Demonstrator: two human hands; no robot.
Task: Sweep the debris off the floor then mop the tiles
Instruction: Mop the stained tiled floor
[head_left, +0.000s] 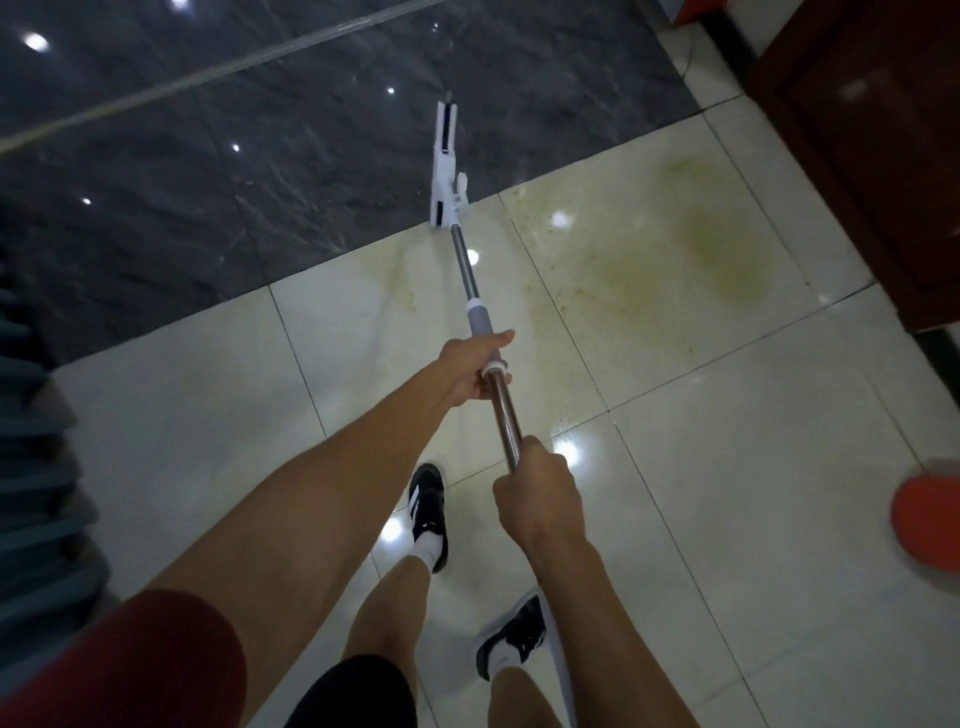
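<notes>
A flat mop with a white head (445, 166) lies on the dark marbled tiles, its near end at the seam with the cream tiles. Its metal handle (465, 270) runs back toward me. My left hand (475, 371) grips the handle at the grey collar. Lower down the shaft, my right hand (537, 491) is wrapped around the coppery part. A yellowish stain (711, 244) spreads over the cream tiles to the right of the mop, with thinner streaks (402, 283) left of the handle.
A dark wooden cabinet (872, 156) stands at the right. An orange round object (930, 519) sits at the right edge. Stacked blue-grey items (36, 467) line the left edge. My feet in black shoes (428, 512) stand on the cream tiles (753, 519).
</notes>
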